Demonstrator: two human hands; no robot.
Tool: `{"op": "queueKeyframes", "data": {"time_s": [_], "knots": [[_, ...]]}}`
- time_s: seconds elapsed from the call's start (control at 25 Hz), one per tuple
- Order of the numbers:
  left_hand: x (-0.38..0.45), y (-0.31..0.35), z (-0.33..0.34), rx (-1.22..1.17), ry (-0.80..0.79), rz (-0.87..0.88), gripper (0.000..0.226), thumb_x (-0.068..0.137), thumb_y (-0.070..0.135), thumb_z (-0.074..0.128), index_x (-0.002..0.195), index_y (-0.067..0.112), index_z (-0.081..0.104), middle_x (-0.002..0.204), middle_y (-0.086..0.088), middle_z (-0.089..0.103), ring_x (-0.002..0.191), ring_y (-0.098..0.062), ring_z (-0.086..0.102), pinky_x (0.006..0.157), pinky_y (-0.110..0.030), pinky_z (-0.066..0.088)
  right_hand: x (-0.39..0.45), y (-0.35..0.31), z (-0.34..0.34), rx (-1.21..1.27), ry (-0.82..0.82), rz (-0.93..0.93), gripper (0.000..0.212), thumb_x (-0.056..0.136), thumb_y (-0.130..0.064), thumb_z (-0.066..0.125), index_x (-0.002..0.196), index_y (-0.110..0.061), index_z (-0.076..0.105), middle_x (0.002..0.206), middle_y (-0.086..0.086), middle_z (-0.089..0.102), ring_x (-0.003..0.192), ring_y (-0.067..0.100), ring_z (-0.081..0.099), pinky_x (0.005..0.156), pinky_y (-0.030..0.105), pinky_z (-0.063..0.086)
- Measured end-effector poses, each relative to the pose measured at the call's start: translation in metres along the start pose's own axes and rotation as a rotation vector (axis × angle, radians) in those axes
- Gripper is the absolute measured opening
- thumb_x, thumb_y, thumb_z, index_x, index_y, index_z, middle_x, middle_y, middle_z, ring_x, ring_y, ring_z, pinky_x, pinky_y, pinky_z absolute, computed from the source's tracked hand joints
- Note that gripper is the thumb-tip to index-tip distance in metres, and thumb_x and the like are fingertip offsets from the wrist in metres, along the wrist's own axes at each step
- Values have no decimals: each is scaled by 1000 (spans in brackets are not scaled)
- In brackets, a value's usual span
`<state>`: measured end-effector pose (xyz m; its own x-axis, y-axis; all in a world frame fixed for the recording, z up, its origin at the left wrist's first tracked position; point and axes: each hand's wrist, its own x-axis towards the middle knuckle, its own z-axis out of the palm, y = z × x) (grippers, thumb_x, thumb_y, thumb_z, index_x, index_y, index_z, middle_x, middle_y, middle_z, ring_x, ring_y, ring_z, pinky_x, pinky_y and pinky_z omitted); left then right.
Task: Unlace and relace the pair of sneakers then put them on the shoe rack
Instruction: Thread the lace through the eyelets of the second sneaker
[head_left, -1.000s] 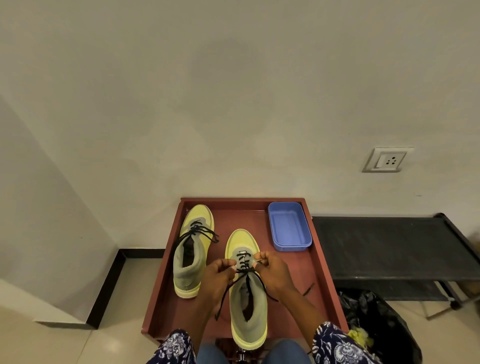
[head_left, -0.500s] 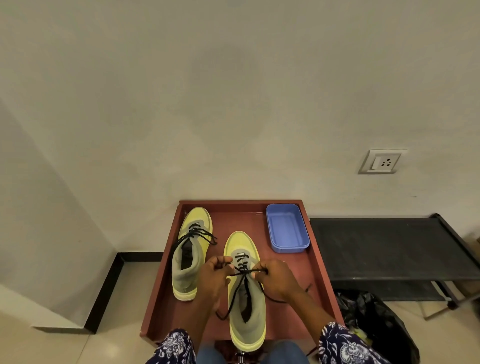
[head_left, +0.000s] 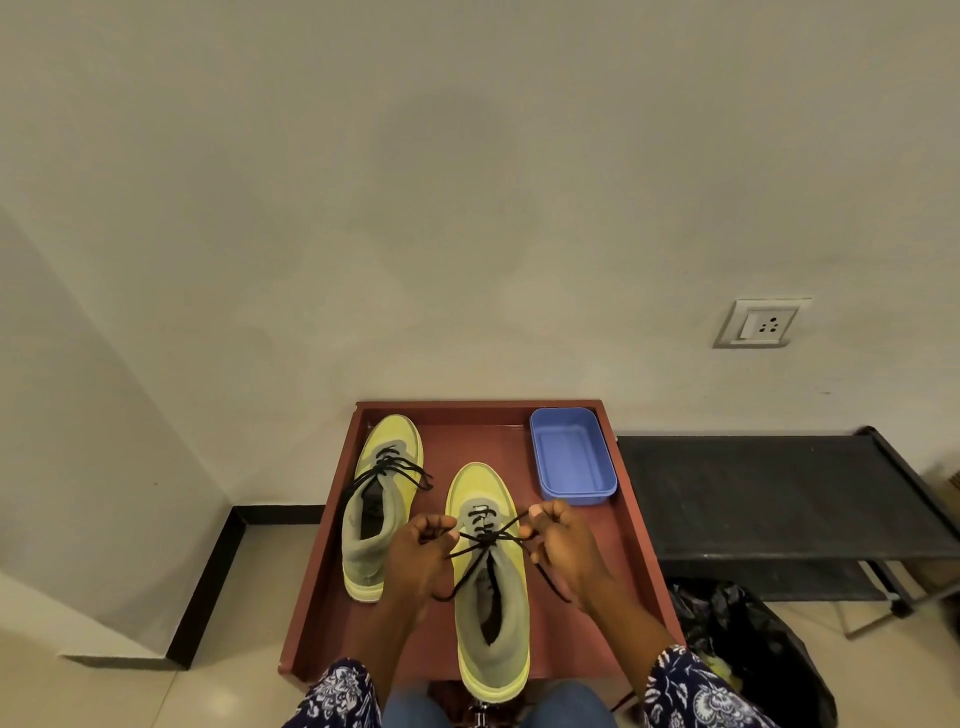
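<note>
While your left hand (head_left: 423, 553) and right hand (head_left: 563, 543) each pinch an end of the black lace (head_left: 488, 538), pull outward evenly so the crossing seats flat on the tongue of the near sneaker (head_left: 488, 587) between them. Both fists are closed on lace; whether you hold loops or plain strands I can't quite tell, since the fingers cover them. Keep the tension level and low, or the shoe may twist on the red tray (head_left: 641, 530) under your wrists. Mind the loose tails hanging toward you over the shoe's opening; don't trap them under the knot.

Compared with half a second ago, your hands have drawn farther apart and the lace between them is stretched tighter, forming a clear cross.

Beyond your left hand sits the other sneaker (head_left: 382, 499), laced with its ends splayed. Past your right hand lies a blue tub (head_left: 571, 457), and farther right the dark shoe rack (head_left: 769, 493), where both shoes must end up.
</note>
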<state>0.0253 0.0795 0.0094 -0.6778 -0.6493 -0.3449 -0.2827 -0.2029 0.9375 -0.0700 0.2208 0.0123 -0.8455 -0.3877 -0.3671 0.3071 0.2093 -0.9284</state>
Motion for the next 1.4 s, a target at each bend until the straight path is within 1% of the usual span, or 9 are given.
{"op": "queueKeyframes", "data": {"time_s": [0.12, 0.36, 0.64, 0.76, 0.88, 1.08, 1.2, 1.28, 1.4], "knots": [[-2, 1, 0, 3, 6, 6, 11, 83, -7, 59, 94, -4, 62, 85, -12, 63, 82, -22, 58, 74, -26, 48, -2, -5, -1, 87, 10, 41, 17, 96, -14, 42, 83, -9, 52, 70, 5, 59, 50, 12, 41, 50, 23, 38], [-3, 3, -3, 55, -53, 5, 12, 83, -5, 60, 89, 5, 64, 83, -7, 65, 79, -17, 59, 70, -21, 49, -2, -1, 0, -267, 4, -68, 28, 84, -31, 66, 67, -11, 55, 64, 0, 52, 63, 11, 44, 61, 25, 39], [-3, 6, -7, 250, -57, 66, 9, 83, 3, 62, 80, 11, 64, 79, -6, 66, 77, -17, 60, 75, -29, 50, -8, -7, 0, -318, -5, -40, 28, 88, -30, 60, 65, -15, 54, 61, -2, 55, 60, 10, 47, 63, 25, 40], [-4, 5, -9, 263, -57, 60, 4, 85, 3, 60, 84, 5, 63, 78, -8, 64, 72, -16, 58, 57, -18, 50, -13, -13, -3, -191, 4, -9, 24, 93, -26, 53, 74, -12, 56, 60, 0, 55, 61, 12, 49, 65, 26, 42], [-7, 4, -8, 247, -58, 56, 3, 87, 0, 57, 86, 0, 60, 75, -7, 61, 67, -13, 57, 45, -8, 44, -17, -21, -7, -55, 20, 16, 20, 96, -22, 48, 80, -11, 55, 60, 1, 53, 52, 9, 41, 50, 19, 37], [-5, 4, -9, 364, -22, 133, 8, 85, 5, 60, 79, 10, 62, 73, -3, 63, 73, -15, 59, 56, -13, 47, -14, -22, -13, 93, 90, 77, 20, 95, -16, 45, 76, -12, 51, 61, 4, 50, 47, 10, 35, 42, 17, 31], [-5, 8, -8, 354, -25, 156, 8, 83, 7, 63, 77, 12, 64, 72, -3, 64, 68, -13, 60, 55, -14, 51, -12, -16, -13, -171, 73, 33, 31, 90, -28, 56, 64, -14, 49, 58, -2, 45, 54, 10, 39, 54, 23, 33], [-4, 12, -7, 322, -48, 164, 10, 82, 9, 66, 76, 17, 65, 71, -3, 65, 66, -15, 60, 63, -28, 56, -11, -14, -10, -322, 26, -8, 34, 86, -34, 61, 61, -15, 49, 60, -1, 50, 60, 10, 45, 60, 26, 36], [-5, 19, -7, 354, -76, 185, 12, 82, 9, 66, 76, 20, 66, 71, -2, 66, 66, -14, 61, 65, -31, 54, -11, -16, -8, -261, 18, -12, 30, 89, -34, 58, 74, -9, 59, 80, 7, 64, 73, 14, 55, 64, 23, 42]]}}
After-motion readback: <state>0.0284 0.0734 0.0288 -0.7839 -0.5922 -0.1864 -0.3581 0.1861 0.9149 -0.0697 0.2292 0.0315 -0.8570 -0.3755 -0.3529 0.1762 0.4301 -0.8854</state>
